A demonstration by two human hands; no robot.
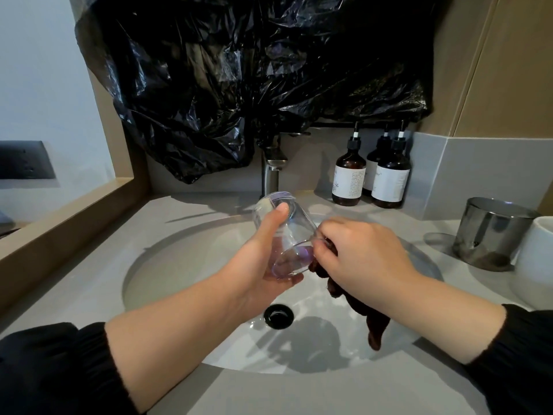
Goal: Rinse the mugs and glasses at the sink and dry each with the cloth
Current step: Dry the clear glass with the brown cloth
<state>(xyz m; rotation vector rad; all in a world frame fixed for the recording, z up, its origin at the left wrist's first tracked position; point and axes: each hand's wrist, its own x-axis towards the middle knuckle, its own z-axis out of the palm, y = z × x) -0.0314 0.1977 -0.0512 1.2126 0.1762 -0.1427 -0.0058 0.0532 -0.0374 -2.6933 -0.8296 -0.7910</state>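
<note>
A clear drinking glass (294,232) is held tilted above the white sink basin (167,265), its mouth turned toward the tap and its base toward me. My left hand (263,259) grips it round the side, thumb on top. My right hand (368,253) holds a dark brown cloth (371,322) against the base end of the glass; the cloth's loose end hangs down over the basin. A white mug (535,259) stands at the right edge of the counter, partly cut off by the frame.
A steel tap (273,172) stands behind the basin, with no water seen running. Three brown pump bottles (350,178) and a shiny metal canister (490,232) stand on the grey counter at the right. Black plastic sheeting (254,70) covers the wall above. The drain (279,316) is open.
</note>
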